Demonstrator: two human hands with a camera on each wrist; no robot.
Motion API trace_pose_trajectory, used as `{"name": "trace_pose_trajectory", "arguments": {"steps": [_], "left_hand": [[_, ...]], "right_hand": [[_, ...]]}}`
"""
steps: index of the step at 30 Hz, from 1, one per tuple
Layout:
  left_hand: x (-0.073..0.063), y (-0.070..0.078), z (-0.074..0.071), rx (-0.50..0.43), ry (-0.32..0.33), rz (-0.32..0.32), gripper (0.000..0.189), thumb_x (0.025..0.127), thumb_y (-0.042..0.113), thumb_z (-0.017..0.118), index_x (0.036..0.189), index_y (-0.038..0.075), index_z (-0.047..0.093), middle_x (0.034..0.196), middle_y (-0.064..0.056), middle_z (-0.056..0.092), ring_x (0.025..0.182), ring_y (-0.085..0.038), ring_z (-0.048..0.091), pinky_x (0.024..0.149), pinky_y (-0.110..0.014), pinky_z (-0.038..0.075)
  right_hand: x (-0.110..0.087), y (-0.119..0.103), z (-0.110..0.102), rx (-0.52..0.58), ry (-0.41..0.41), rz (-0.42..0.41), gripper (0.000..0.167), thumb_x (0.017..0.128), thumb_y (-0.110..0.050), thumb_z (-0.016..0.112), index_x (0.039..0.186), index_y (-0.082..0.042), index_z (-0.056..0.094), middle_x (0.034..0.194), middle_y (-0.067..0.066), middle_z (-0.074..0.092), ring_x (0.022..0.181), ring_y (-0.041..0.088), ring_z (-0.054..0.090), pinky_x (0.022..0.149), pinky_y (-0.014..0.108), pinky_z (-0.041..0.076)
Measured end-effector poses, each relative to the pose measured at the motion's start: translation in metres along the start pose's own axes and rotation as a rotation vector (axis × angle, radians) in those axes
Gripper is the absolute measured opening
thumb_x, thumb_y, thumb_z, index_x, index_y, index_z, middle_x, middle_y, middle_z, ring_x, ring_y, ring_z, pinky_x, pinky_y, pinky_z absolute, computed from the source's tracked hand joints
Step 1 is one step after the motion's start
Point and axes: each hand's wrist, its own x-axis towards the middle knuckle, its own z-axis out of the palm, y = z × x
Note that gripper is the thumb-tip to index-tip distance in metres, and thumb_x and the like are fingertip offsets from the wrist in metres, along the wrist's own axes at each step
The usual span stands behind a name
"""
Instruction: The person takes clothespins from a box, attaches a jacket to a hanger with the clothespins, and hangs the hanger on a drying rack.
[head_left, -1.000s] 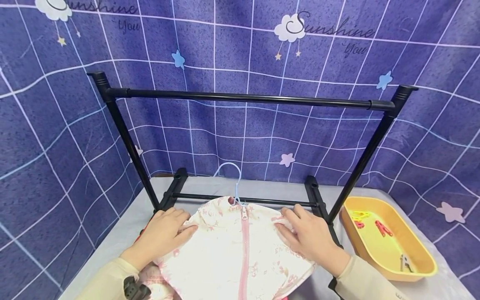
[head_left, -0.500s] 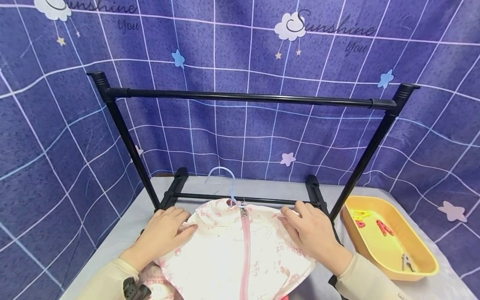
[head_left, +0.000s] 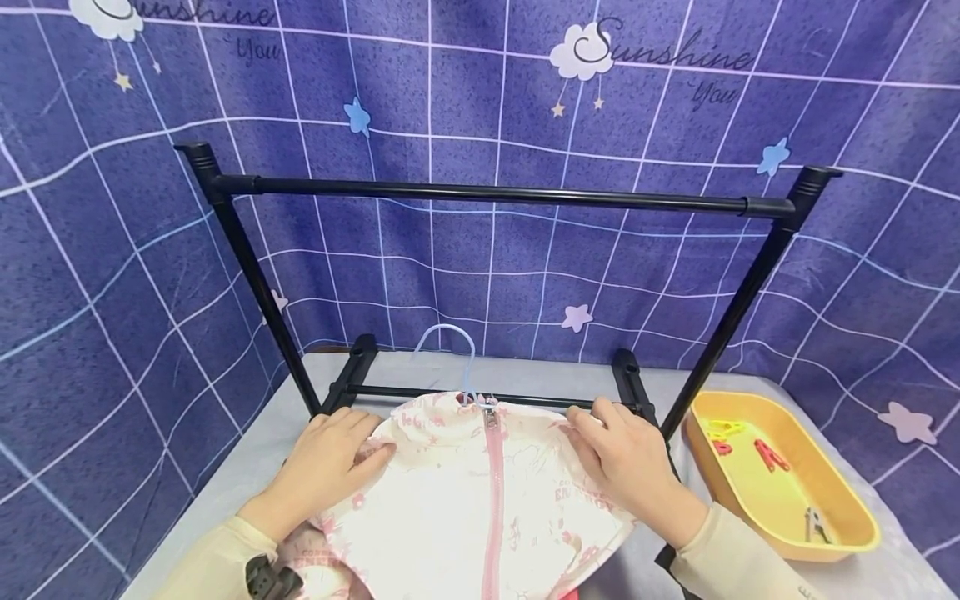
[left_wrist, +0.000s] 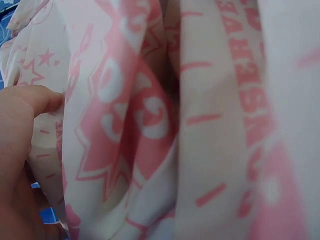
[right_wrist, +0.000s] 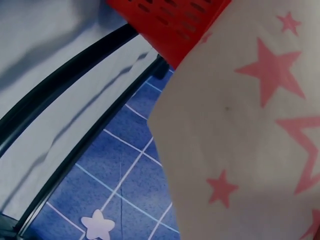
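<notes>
A white jacket [head_left: 435, 500] with pink print and a pink front zipper spreads between both hands in the head view. The light blue hook of a hanger [head_left: 471, 354] sticks up from its collar; the rest of the hanger is hidden inside the cloth. My left hand [head_left: 330, 467] pinches the shoulder on the left, thumb in front and fingers behind. At the opposite shoulder, my right hand [head_left: 626, 462] grips the cloth the same way. The left wrist view shows the left hand [left_wrist: 25, 125] beside folds of printed fabric. Only the jacket's star-printed cloth [right_wrist: 235, 125] shows in the right wrist view, no hand.
A black clothes rack [head_left: 495, 195] stands behind the jacket, its top bar above the hands. On the right, a yellow tray [head_left: 750, 517] holds several clips [head_left: 771, 456]. A red perforated basket [right_wrist: 175, 25] appears behind the jacket in the right wrist view. A patterned curtain [head_left: 465, 275] hangs behind.
The hanger hook has swung left, dipping and then rising slightly. The zipper and the right hand have shifted a little right; both hands keep hold of the jacket.
</notes>
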Motion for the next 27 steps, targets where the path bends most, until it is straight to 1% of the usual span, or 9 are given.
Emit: {"name": "trace_pose_trajectory", "arguments": {"steps": [2, 5, 8, 10, 13, 20, 24, 27], "left_hand": [[0.001, 0.0, -0.001, -0.006, 0.037, 0.011, 0.02, 0.087, 0.034, 0.067, 0.091, 0.015, 0.064, 0.09, 0.001, 0.065, 0.089, -0.022, 0.06, 0.073, -0.042, 0.045], [0.003, 0.0, -0.003, -0.023, 0.108, 0.042, 0.02, 0.086, 0.032, 0.067, 0.094, 0.014, 0.064, 0.086, 0.004, 0.062, 0.084, -0.02, 0.059, 0.069, -0.039, 0.043], [0.006, 0.001, -0.006, -0.035, 0.172, 0.071, 0.025, 0.085, 0.03, 0.066, 0.1, 0.011, 0.066, 0.087, 0.003, 0.063, 0.084, -0.02, 0.059, 0.067, -0.039, 0.041], [0.008, 0.001, -0.008, -0.042, 0.201, 0.083, 0.029, 0.086, 0.03, 0.064, 0.105, 0.009, 0.066, 0.092, 0.0, 0.065, 0.085, -0.021, 0.06, 0.067, -0.039, 0.041], [0.011, 0.003, -0.012, -0.048, 0.231, 0.093, 0.035, 0.088, 0.032, 0.06, 0.111, 0.007, 0.065, 0.096, -0.003, 0.066, 0.086, -0.023, 0.06, 0.066, -0.039, 0.04], [0.018, 0.009, -0.018, -0.064, 0.299, 0.134, 0.041, 0.092, 0.035, 0.055, 0.115, 0.002, 0.063, 0.096, -0.008, 0.065, 0.084, -0.025, 0.059, 0.067, -0.042, 0.042], [0.023, 0.012, -0.021, -0.084, 0.334, 0.152, 0.042, 0.095, 0.037, 0.053, 0.117, 0.002, 0.063, 0.096, -0.008, 0.065, 0.082, -0.023, 0.058, 0.065, -0.041, 0.043], [0.026, 0.015, -0.024, -0.103, 0.346, 0.156, 0.046, 0.098, 0.042, 0.049, 0.118, 0.002, 0.063, 0.096, -0.007, 0.066, 0.081, -0.022, 0.058, 0.065, -0.041, 0.043]], "right_hand": [[0.001, 0.001, -0.001, 0.01, -0.003, 0.009, 0.032, 0.107, -0.032, 0.041, 0.098, -0.011, 0.064, 0.07, 0.0, 0.042, 0.051, 0.017, 0.039, 0.04, 0.026, 0.026], [0.003, 0.001, -0.002, 0.024, 0.001, 0.018, 0.033, 0.107, -0.031, 0.039, 0.098, -0.011, 0.063, 0.07, -0.001, 0.042, 0.051, 0.015, 0.036, 0.041, 0.024, 0.024], [0.005, 0.002, -0.004, 0.035, 0.008, 0.036, 0.033, 0.108, -0.032, 0.04, 0.098, -0.011, 0.063, 0.07, -0.001, 0.042, 0.051, 0.015, 0.038, 0.04, 0.023, 0.025], [0.006, 0.003, -0.005, 0.033, 0.017, 0.044, 0.033, 0.108, -0.032, 0.04, 0.097, -0.01, 0.063, 0.07, 0.0, 0.043, 0.051, 0.015, 0.039, 0.039, 0.024, 0.025], [0.009, 0.004, -0.006, 0.016, 0.031, 0.046, 0.034, 0.108, -0.033, 0.04, 0.097, -0.01, 0.063, 0.07, 0.0, 0.043, 0.051, 0.015, 0.04, 0.038, 0.024, 0.025], [0.013, 0.005, -0.009, -0.01, 0.051, 0.035, 0.038, 0.108, -0.034, 0.038, 0.095, -0.01, 0.064, 0.07, -0.001, 0.042, 0.051, 0.011, 0.036, 0.04, 0.019, 0.021], [0.015, 0.005, -0.011, -0.01, 0.054, 0.052, 0.038, 0.108, -0.034, 0.038, 0.095, -0.01, 0.065, 0.07, -0.002, 0.042, 0.051, 0.01, 0.036, 0.041, 0.019, 0.021], [0.016, 0.005, -0.013, -0.004, 0.058, 0.057, 0.039, 0.108, -0.035, 0.039, 0.095, -0.01, 0.065, 0.07, -0.002, 0.042, 0.051, 0.01, 0.036, 0.041, 0.019, 0.022]]}}
